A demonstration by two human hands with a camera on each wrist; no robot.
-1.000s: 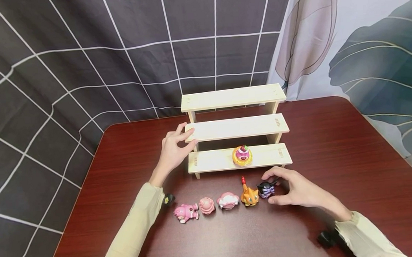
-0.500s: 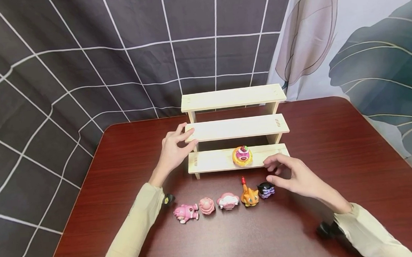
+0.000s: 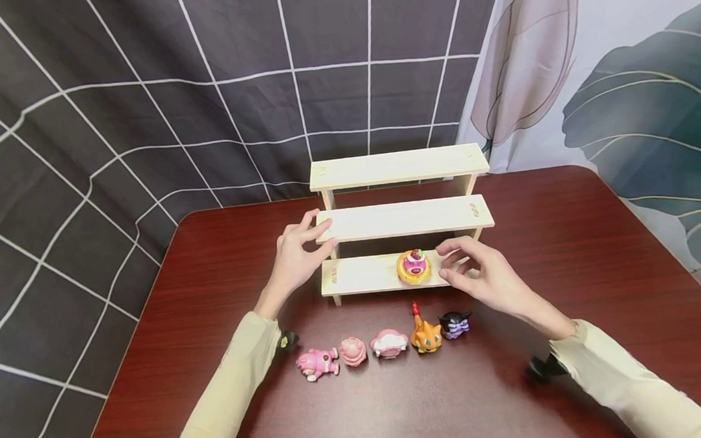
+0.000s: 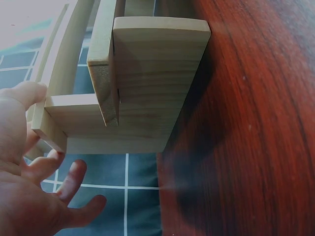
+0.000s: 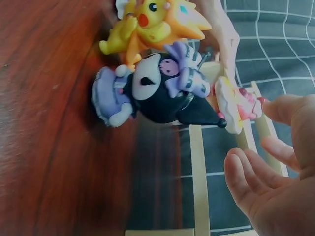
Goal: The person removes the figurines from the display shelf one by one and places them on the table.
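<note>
A three-tier pale wooden shelf [image 3: 380, 219] stands on the table. My left hand [image 3: 295, 252] pinches the left end of its middle board; in the left wrist view the thumb [image 4: 32, 92] and fingers lie on opposite sides of the board's end. On the bottom board sits a small yellow-and-pink cake-like figurine [image 3: 414, 267]. Just right of it is my right hand [image 3: 486, 274], thumb and fingers apart, with a small gap to the figurine in the head view. The right wrist view has a black-and-purple figurine [image 5: 152, 88] in front, partly covering the cake-like one [image 5: 236, 105].
Before the shelf a row of figurines lies on the dark red table [image 3: 238, 246]: a pink bear-like one [image 3: 318, 364], a pink swirled one [image 3: 352, 351], a pink-and-white one [image 3: 389, 343], an orange one with a red-tipped tail [image 3: 426, 336], and the black-and-purple one.
My right hand has moved from beside the black-and-purple figurine up and to the left, to the right side of the cake-like figurine. My left hand stays on the shelf.
</note>
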